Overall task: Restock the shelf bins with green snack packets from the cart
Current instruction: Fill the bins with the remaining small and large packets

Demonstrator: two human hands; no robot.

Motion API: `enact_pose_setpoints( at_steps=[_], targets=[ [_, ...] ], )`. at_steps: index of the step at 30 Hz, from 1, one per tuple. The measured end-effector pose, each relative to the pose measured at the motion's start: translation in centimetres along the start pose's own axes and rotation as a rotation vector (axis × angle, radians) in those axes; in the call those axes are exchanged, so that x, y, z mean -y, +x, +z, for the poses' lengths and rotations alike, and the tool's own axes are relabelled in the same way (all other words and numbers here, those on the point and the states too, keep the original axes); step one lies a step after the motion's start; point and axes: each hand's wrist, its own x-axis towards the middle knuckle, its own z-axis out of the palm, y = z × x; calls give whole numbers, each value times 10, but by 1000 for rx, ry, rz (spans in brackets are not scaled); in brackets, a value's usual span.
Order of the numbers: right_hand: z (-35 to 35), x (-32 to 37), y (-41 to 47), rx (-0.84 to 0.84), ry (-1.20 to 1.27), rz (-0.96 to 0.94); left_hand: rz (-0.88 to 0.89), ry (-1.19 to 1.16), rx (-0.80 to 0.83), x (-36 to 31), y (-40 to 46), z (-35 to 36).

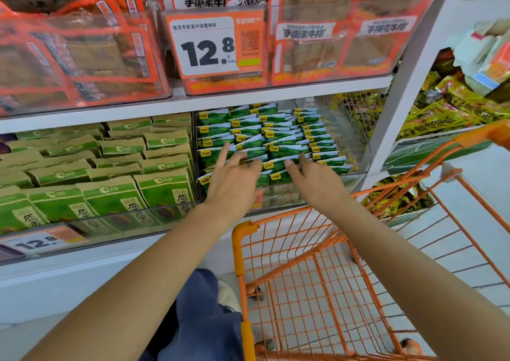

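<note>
Spreading your fingers flat, your left hand (234, 178) and right hand (311, 176) press on the green snack packets (265, 137) without gripping any, seemingly to level the pile so it sits below the rim of the clear shelf bin (356, 151). You have two hands on one bin; the packets overlap too much to count, and the orange cart (317, 278) shows none left.
</note>
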Motion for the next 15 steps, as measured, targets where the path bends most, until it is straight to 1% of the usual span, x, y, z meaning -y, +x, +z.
enact_pose_setpoints(
  at_steps=[2, 4, 6, 8, 9, 11, 13, 15],
  targets=[
    [-2, 0, 0, 18, 37, 47, 27, 37, 39, -1, -3, 0],
    [-3, 2, 1, 31, 62, 79, 32, 17, 41, -2, -2, -1],
    [-2, 6, -2, 72, -23, 63, 52, -17, 47, -2, -1, -4],
    [-7, 8, -1, 42, -43, 64, 66, -51, 8, 1, -2, -4],
    [-13, 10, 5, 5, 28, 96, 57, -77, -45, 5, -4, -2],
    [-26, 11, 29, -29, 276, 207, 30, -66, -125, 13, -6, 3],
    [-35, 14, 52, 86, 625, 361, 13, 52, -102, 20, -6, 5],
    [-30, 19, 66, 186, 859, 404, 1, 123, -57, 26, -3, 5]
  ],
)
